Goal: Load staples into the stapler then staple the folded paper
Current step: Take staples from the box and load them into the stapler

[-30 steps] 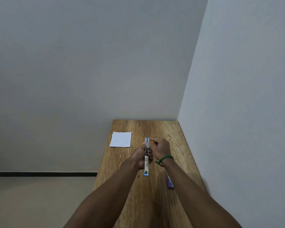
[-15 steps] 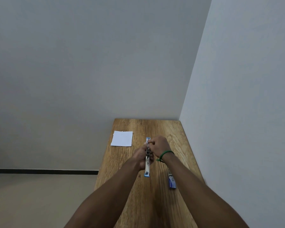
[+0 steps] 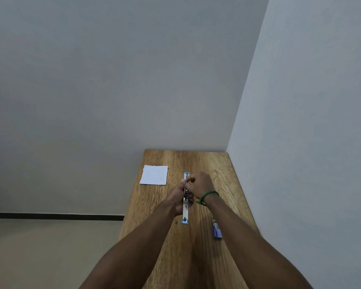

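A blue and silver stapler (image 3: 185,211) lies swung fully open in a long line on the wooden table (image 3: 217,163), pointing away from me. My left hand (image 3: 176,198) grips its middle from the left. My right hand (image 3: 200,184), with a green band on the wrist, pinches its fingertips over the metal channel at the far half; whatever they hold is too small to make out. The folded white paper (image 3: 154,174) lies flat at the table's far left, apart from both hands.
A small blue and white staple box (image 3: 216,230) lies near the table's right edge, partly behind my right forearm. A grey wall runs along the right side and another behind the far edge. The table's left edge drops to a beige floor.
My right hand has moved left and closed in over the stapler's far half, its fingers now pinched at the channel. The left hand and the stapler have stayed in place.
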